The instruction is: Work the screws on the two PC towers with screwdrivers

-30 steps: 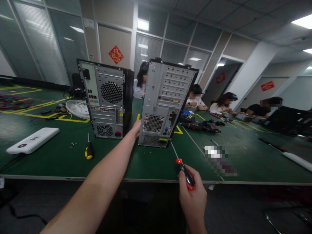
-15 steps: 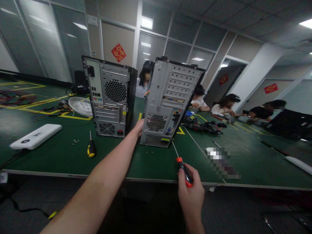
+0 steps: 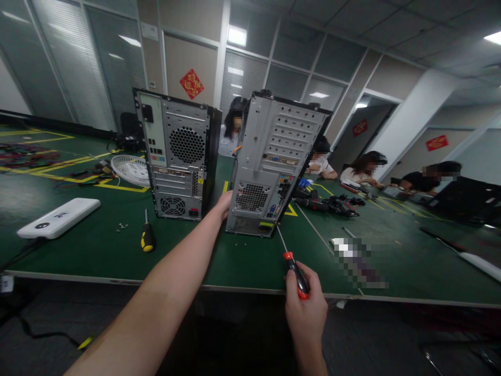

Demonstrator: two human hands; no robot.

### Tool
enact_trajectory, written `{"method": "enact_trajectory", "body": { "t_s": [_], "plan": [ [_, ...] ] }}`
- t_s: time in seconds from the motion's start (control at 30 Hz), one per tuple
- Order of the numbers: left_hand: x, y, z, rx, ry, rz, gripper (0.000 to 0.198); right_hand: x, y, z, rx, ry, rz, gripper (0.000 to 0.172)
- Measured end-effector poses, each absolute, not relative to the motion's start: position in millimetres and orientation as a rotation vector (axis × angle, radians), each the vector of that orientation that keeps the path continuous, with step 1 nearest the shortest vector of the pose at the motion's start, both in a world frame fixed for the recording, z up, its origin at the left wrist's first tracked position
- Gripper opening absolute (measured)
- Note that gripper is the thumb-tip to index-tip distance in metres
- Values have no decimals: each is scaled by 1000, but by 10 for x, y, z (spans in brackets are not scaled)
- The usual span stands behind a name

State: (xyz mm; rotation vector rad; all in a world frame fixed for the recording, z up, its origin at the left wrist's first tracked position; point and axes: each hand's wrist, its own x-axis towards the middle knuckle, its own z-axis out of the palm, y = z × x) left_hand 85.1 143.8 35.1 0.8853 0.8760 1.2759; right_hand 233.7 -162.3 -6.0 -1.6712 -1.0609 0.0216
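Note:
A grey computer tower [image 3: 270, 156] stands upright on the green table [image 3: 97, 250], its rear panel facing me. My left hand [image 3: 224, 202] reaches out to the tower's lower left edge and rests against it; its fingers are mostly hidden behind the case. My right hand [image 3: 306, 308] is closed round the red and black handle of a long screwdriver [image 3: 294, 271]. The screwdriver's tip touches the tower's lower right corner.
A second, black-sided tower [image 3: 176, 156] stands just left. A yellow-handled screwdriver [image 3: 146, 237], loose screws [image 3: 122, 226], a white flat device [image 3: 58, 218] and a white fan grille [image 3: 131, 169] lie on the left. Cables and tools [image 3: 332, 203] lie right; several people sit beyond.
The view has shifted slightly; both hands and the screwdriver stay where they were at the tower.

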Motion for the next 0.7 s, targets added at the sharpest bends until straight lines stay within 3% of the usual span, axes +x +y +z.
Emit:
{"method": "enact_trajectory", "body": {
  "t_s": [0.7],
  "plan": [
    [861, 1465, 324, 872, 794, 1270, 30, 2270, -1641, 342, -1779, -1454, -270, 37]
  ]
}}
